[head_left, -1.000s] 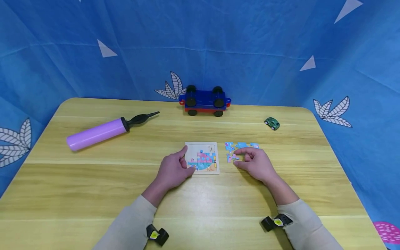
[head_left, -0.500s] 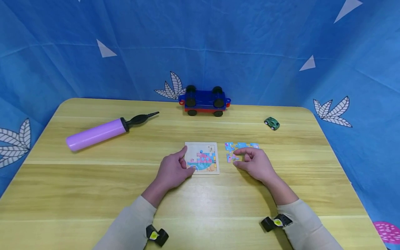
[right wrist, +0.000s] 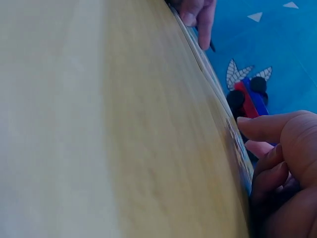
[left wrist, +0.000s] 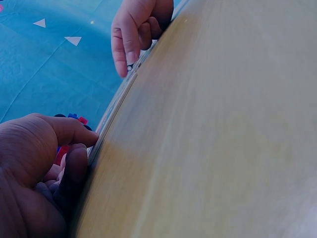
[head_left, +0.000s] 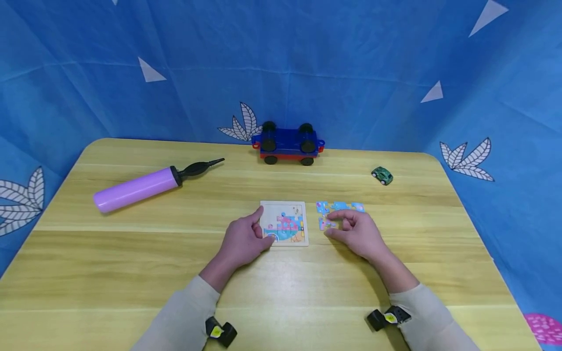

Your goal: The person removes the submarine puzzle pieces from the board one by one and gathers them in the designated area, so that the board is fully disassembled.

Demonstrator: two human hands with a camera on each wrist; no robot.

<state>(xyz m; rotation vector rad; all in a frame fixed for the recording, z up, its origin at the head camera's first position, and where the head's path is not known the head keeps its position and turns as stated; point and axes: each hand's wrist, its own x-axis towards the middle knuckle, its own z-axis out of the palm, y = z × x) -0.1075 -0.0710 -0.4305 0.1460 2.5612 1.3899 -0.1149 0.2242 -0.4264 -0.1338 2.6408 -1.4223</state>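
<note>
A square jigsaw puzzle board (head_left: 306, 214) with a pale rim lies mid-table, its lower right filled with pink and blue pieces. My left hand (head_left: 244, 239) holds the board by its left side, index finger at the upper corner and thumb over the lower edge. To the right of it, my right hand (head_left: 357, 234) has index finger and thumb at the top and bottom of a pink puzzle piece (head_left: 323, 224). Several loose blue pieces lie just behind that hand, among them one puzzle piece (head_left: 340, 205); its fingers partly cover the group.
Behind the board stands a blue and red toy wagon (head_left: 290, 141) with black wheels. A purple hand pump (head_left: 136, 189) lies on the left, and a small green toy car (head_left: 382, 175) sits at the back right. A blue cloth (head_left: 351, 48) hangs behind the table.
My right thumb and index finger have shifted slightly left along the pink piece. The left hand and the board hold the same place on the table.
</note>
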